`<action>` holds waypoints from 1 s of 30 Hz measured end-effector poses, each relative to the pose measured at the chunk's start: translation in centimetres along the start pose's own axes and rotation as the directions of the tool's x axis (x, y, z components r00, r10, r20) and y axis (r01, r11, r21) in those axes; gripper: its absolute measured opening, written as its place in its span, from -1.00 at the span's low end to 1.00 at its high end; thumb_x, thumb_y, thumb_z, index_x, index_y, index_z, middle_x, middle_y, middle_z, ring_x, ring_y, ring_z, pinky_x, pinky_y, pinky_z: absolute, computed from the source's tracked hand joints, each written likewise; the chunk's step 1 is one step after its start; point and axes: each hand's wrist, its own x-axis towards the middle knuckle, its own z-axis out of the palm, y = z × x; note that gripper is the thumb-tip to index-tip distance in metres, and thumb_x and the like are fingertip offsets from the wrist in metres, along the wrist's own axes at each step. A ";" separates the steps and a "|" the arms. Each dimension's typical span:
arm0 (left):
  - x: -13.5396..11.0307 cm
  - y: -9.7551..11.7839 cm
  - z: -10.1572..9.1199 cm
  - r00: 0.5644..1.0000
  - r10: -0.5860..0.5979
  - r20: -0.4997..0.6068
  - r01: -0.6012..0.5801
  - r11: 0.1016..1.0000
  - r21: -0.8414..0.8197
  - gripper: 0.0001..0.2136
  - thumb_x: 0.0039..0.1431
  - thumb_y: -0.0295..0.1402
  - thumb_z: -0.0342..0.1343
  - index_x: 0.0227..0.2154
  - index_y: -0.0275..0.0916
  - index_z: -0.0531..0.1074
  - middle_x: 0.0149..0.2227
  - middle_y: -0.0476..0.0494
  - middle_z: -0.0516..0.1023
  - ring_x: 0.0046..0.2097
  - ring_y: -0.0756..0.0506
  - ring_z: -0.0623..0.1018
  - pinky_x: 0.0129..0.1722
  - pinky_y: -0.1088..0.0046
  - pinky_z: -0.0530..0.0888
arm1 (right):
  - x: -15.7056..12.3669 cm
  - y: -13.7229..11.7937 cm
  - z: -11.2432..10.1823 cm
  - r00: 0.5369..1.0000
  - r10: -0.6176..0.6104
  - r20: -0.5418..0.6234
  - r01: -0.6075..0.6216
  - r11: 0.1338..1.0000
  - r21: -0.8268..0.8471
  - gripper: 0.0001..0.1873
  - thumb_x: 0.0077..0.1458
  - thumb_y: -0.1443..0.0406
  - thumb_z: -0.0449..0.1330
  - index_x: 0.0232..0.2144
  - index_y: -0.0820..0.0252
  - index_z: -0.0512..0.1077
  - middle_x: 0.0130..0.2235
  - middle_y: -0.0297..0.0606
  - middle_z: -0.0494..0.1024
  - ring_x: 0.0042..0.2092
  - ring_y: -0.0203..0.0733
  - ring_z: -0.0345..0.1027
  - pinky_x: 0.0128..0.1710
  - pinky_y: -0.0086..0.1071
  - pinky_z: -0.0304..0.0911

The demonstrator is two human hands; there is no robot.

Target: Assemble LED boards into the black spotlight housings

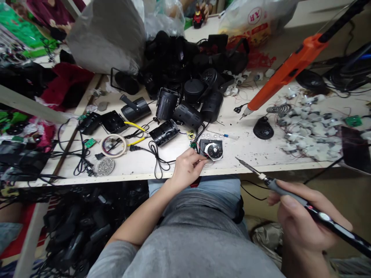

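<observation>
My right hand (pixel 307 220) is wrapped round the grey and black handle of a soldering iron (pixel 278 187). Its bare tip points up and left, just over the table's front edge. My left hand (pixel 188 166) rests at that edge with thumb and fingers pinched. Whatever they hold is too small to make out, though thin wires run close by. Touching distance from those fingertips lies a black square housing with a round black part (pixel 215 150) on a white base. A small green circuit board (pixel 193 144) with wires sits behind the left hand.
Black cylindrical lamp housings (pixel 188 116) crowd the table's middle and back. An orange electric screwdriver (pixel 286 73) hangs at right, above a black teardrop-shaped piece (pixel 263 127). White wired parts (pixel 313 131) are heaped at right. A tape roll (pixel 125 146) and a round tin (pixel 106 166) lie left.
</observation>
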 end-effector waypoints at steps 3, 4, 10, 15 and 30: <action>0.0 -0.1 0.1 1.000 0.007 -0.008 -0.007 1.000 -0.012 -0.90 0.27 -0.39 0.21 -0.29 -0.24 0.62 -0.44 -0.04 0.45 -0.40 0.02 0.45 -0.41 0.52 0.40 | 0.2 -0.2 0.5 0.997 0.040 0.061 -0.050 0.985 0.167 -0.72 -0.01 0.36 0.32 -0.22 0.00 0.68 -0.47 -0.32 0.60 -0.60 -0.19 0.35 -0.72 -0.30 0.17; 0.0 -0.1 0.1 1.000 0.005 -0.003 -0.005 1.000 -0.017 -0.90 0.28 -0.39 0.20 -0.28 -0.24 0.62 -0.43 -0.04 0.46 -0.40 0.01 0.45 -0.40 0.52 0.40 | 0.2 -0.2 0.6 0.996 0.050 0.074 -0.062 0.982 0.180 -0.72 -0.01 0.37 0.31 -0.22 0.01 0.68 -0.47 -0.31 0.61 -0.60 -0.19 0.36 -0.72 -0.30 0.17; 0.2 0.5 -0.3 0.996 -0.048 0.069 0.049 0.999 -0.013 -0.86 0.32 -0.37 0.13 -0.35 -0.25 0.55 -0.42 -0.03 0.42 -0.38 0.00 0.44 -0.38 0.50 0.39 | 0.1 0.4 0.8 0.995 0.059 0.080 -0.073 0.980 0.183 -0.76 -0.01 0.37 0.33 -0.25 0.04 0.69 -0.49 -0.26 0.61 -0.60 -0.18 0.36 -0.73 -0.31 0.18; 0.5 0.7 -0.4 0.982 -0.047 0.183 0.044 0.999 0.019 -0.82 0.35 -0.37 0.05 -0.36 -0.23 0.49 -0.38 -0.06 0.43 -0.31 -0.05 0.48 -0.29 0.44 0.43 | -0.2 1.1 0.8 0.991 0.091 0.095 -0.106 0.980 0.166 -0.76 0.01 0.36 0.35 -0.23 0.04 0.68 -0.47 -0.29 0.61 -0.59 -0.20 0.36 -0.70 -0.31 0.18; -0.1 0.2 -0.8 0.994 -0.053 0.100 0.060 0.996 -0.069 -0.90 0.31 -0.41 0.14 -0.35 -0.24 0.48 -0.37 -0.08 0.55 -0.31 -0.04 0.53 -0.28 0.45 0.47 | -0.4 1.3 1.0 0.993 0.075 0.093 -0.090 0.983 0.163 -0.78 0.05 0.35 0.35 -0.21 0.04 0.66 -0.44 -0.35 0.62 -0.57 -0.27 0.36 -0.68 -0.36 0.20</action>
